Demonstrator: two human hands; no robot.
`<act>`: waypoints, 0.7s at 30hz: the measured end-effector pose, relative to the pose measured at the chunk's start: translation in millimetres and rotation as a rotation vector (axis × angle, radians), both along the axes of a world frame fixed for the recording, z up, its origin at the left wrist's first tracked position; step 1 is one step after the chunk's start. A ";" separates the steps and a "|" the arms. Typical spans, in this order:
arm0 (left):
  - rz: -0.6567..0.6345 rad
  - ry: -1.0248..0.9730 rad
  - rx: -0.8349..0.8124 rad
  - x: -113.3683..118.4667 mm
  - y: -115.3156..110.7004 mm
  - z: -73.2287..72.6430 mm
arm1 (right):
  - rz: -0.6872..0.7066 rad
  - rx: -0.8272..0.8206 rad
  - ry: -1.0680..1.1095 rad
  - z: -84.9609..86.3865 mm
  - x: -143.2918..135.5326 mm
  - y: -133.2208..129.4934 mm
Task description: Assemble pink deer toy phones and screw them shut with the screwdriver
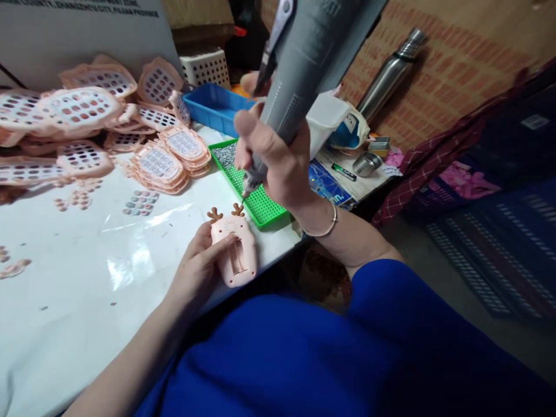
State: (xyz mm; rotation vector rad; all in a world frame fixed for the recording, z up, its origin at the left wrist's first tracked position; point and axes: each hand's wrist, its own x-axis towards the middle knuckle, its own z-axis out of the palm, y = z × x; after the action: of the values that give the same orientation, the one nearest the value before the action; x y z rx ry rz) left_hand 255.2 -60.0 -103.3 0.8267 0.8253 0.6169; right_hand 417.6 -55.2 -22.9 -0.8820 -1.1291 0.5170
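My left hand (202, 258) grips a pink toy phone (228, 229) with brown antlers, back side up, at the table's front edge. The thumb lies across its back, above an open battery compartment. Screw holes show near the corners. In my right hand (278, 153) is a grey electric screwdriver (299, 63), held with its bit pointing down. The tip is close to the right antler; whether it touches the toy I cannot tell. Just behind the toy stands a green perforated tray (267, 208) with a heap of small silvery screws (226, 156) at its far end.
Pink phone shells (80, 110) are piled at the back left, beside stacked keypad pieces (156, 165). Small button pieces (141, 202) lie on the white table (87, 324). Behind the green tray are a blue bin (217, 110) and a white basket (206, 66). A steel bottle (391, 75) leans at right.
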 end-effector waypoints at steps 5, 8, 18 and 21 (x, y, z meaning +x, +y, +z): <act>-0.024 -0.059 0.027 -0.6 0.0 -3.1 | 0.217 -0.201 0.006 -1.1 -33.0 -11.8; -0.027 -0.067 0.012 -0.4 -0.5 -2.4 | 0.203 -0.275 -0.017 -6.1 -36.7 -7.9; -0.024 -0.048 0.015 3.2 -0.4 3.2 | 0.163 -0.294 -0.126 -30.0 -44.1 -4.7; -0.049 -0.032 0.037 3.5 0.2 5.1 | 0.174 -0.332 -0.162 -30.1 -44.0 -6.5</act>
State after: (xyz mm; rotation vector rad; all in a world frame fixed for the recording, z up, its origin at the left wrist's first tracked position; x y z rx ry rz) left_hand 258.7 -59.8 -98.2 0.8666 0.7648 0.6023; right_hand 373.6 -61.7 -53.0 -1.1336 -1.2960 0.8038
